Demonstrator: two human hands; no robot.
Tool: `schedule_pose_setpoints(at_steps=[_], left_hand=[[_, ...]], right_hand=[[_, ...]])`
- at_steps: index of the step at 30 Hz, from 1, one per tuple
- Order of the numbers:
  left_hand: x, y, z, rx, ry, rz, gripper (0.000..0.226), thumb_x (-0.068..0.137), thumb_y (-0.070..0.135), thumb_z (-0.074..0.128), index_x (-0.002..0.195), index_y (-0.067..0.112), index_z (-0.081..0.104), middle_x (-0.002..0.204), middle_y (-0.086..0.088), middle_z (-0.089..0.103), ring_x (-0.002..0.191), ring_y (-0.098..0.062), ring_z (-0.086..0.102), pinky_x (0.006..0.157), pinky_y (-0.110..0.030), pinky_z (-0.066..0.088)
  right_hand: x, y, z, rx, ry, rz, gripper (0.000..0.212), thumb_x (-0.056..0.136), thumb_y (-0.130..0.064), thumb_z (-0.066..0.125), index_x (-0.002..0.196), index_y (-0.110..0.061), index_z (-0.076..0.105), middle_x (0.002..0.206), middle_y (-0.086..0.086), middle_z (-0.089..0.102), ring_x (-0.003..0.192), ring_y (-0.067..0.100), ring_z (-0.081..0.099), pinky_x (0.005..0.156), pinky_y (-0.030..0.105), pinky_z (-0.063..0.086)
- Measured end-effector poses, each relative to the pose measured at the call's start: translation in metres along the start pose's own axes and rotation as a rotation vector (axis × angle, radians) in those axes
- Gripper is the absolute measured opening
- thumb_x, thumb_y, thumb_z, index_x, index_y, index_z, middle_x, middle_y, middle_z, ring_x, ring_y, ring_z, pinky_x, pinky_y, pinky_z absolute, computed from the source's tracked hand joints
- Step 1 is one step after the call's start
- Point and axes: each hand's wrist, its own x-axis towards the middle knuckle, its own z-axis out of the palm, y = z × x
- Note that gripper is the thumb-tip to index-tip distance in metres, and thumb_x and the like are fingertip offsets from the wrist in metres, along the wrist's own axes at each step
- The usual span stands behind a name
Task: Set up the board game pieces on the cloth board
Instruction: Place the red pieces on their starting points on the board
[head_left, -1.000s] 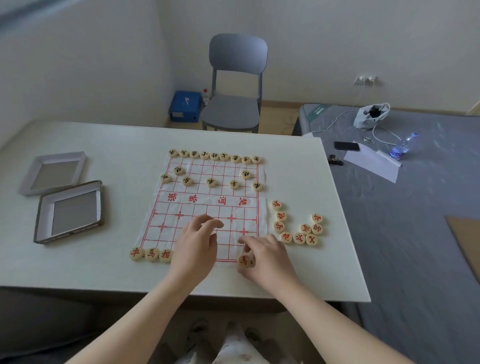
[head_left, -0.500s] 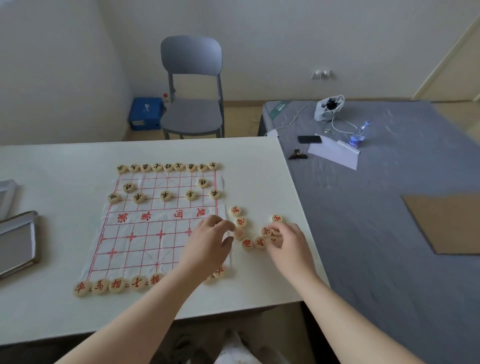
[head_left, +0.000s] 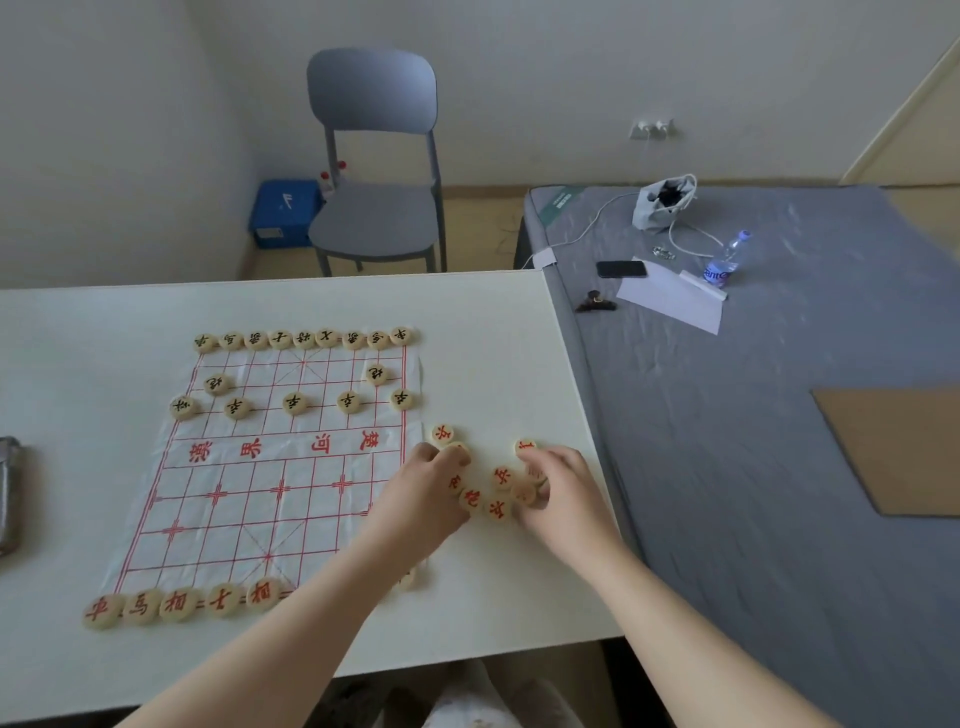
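Observation:
The white cloth board (head_left: 270, 499) with red grid lines lies on the white table (head_left: 493, 358). Black-lettered round pieces (head_left: 304, 339) fill its far rows. Several red-lettered pieces (head_left: 179, 605) line its near edge. A loose cluster of red pieces (head_left: 498, 506) lies on the table right of the cloth. My left hand (head_left: 423, 499) rests at the cluster's left side, fingertips pinching a piece (head_left: 457, 451). My right hand (head_left: 563, 493) is on the cluster's right side, fingers curled over a piece (head_left: 524, 492).
A grey tray (head_left: 8, 493) shows at the left edge. A grey chair (head_left: 376, 156) and blue box (head_left: 284, 213) stand beyond the table. Right of the table is a grey mattress (head_left: 753, 415) with a phone (head_left: 621, 268), bottle (head_left: 724, 260), paper and cardboard sheet (head_left: 898, 447).
Both hands left the board's near edge and went right to the loose red pieces. The view swung right, so the trays at the left are nearly out of frame.

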Motion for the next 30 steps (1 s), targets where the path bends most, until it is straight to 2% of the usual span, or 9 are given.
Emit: schedule_pose_setpoints(at_steps=[2, 5, 7, 9, 11, 14, 16, 24, 30], left_hand=[[0.005, 0.002, 0.0, -0.024, 0.006, -0.003, 0.051, 0.082, 0.016, 0.062, 0.13, 0.024, 0.044, 0.128, -0.001, 0.041, 0.101, -0.021, 0.054, 0.08, -0.028, 0.049], [0.011, 0.003, -0.001, -0.079, 0.017, 0.002, 0.048, 0.083, 0.01, 0.059, 0.128, 0.022, 0.047, 0.128, -0.002, 0.044, 0.098, -0.02, 0.057, 0.081, -0.03, 0.05], [0.013, 0.0, -0.003, -0.106, 0.027, -0.002, 0.046, 0.083, 0.007, 0.056, 0.126, 0.021, 0.048, 0.126, -0.001, 0.045, 0.091, -0.019, 0.059, 0.079, -0.031, 0.051], [0.014, -0.004, -0.006, -0.113, 0.059, -0.015, 0.043, 0.084, 0.008, 0.055, 0.125, 0.021, 0.048, 0.122, 0.0, 0.045, 0.086, -0.015, 0.057, 0.073, -0.026, 0.047], [0.016, -0.009, -0.009, -0.109, 0.108, -0.026, 0.039, 0.086, 0.011, 0.052, 0.124, 0.021, 0.049, 0.12, 0.0, 0.047, 0.086, -0.012, 0.053, 0.071, -0.021, 0.041], [0.019, -0.014, -0.012, -0.107, 0.164, -0.05, 0.033, 0.09, 0.01, 0.047, 0.121, 0.02, 0.051, 0.118, -0.003, 0.049, 0.087, -0.013, 0.05, 0.074, -0.024, 0.044], [0.021, -0.017, -0.015, -0.107, 0.185, -0.072, 0.031, 0.091, 0.01, 0.046, 0.12, 0.019, 0.052, 0.117, -0.004, 0.049, 0.086, -0.015, 0.051, 0.076, -0.028, 0.048], [0.021, -0.019, -0.021, -0.056, 0.185, -0.115, 0.029, 0.092, 0.02, 0.049, 0.12, 0.02, 0.051, 0.122, -0.002, 0.047, 0.088, -0.017, 0.056, 0.075, -0.031, 0.051], [0.02, -0.014, -0.019, -0.044, 0.149, -0.055, 0.029, 0.091, 0.018, 0.05, 0.119, 0.023, 0.053, 0.119, -0.001, 0.048, 0.086, -0.019, 0.058, 0.078, -0.035, 0.052]], right_hand=[[0.006, -0.002, -0.001, 0.008, -0.016, -0.008, 0.056, 0.082, -0.003, 0.061, 0.132, -0.023, 0.047, 0.12, -0.011, 0.037, 0.091, 0.001, 0.045, 0.076, 0.002, 0.034], [0.012, -0.002, -0.002, 0.065, -0.006, -0.014, 0.056, 0.077, 0.003, 0.06, 0.126, -0.022, 0.052, 0.117, -0.01, 0.04, 0.077, -0.003, 0.047, 0.069, -0.004, 0.035], [0.015, -0.002, -0.005, 0.105, 0.044, 0.005, 0.046, 0.075, 0.003, 0.059, 0.113, -0.024, 0.057, 0.111, -0.01, 0.043, 0.072, -0.001, 0.05, 0.066, -0.004, 0.036], [0.016, -0.002, -0.008, 0.106, 0.109, 0.032, 0.03, 0.078, -0.001, 0.057, 0.097, -0.024, 0.053, 0.105, -0.009, 0.045, 0.068, 0.002, 0.049, 0.062, -0.001, 0.037], [0.019, -0.001, -0.01, 0.081, 0.146, 0.051, 0.021, 0.083, -0.003, 0.054, 0.092, -0.022, 0.049, 0.103, -0.008, 0.045, 0.071, 0.006, 0.048, 0.058, 0.001, 0.037], [0.022, -0.001, -0.009, 0.055, 0.151, 0.054, 0.02, 0.086, -0.003, 0.052, 0.099, -0.018, 0.053, 0.105, -0.007, 0.043, 0.083, 0.011, 0.049, 0.06, 0.007, 0.034], [0.024, -0.001, -0.009, 0.046, 0.14, 0.056, 0.023, 0.087, -0.003, 0.052, 0.106, -0.016, 0.055, 0.106, -0.008, 0.042, 0.085, 0.011, 0.05, 0.069, 0.012, 0.034], [0.025, -0.004, -0.003, 0.027, 0.149, 0.054, 0.024, 0.087, -0.01, 0.053, 0.109, -0.019, 0.056, 0.106, -0.01, 0.043, 0.069, 0.004, 0.05, 0.068, 0.019, 0.039], [0.022, -0.004, -0.002, 0.046, 0.162, 0.053, 0.025, 0.086, -0.008, 0.055, 0.109, -0.019, 0.057, 0.106, -0.009, 0.044, 0.071, 0.008, 0.052, 0.067, 0.017, 0.04]])
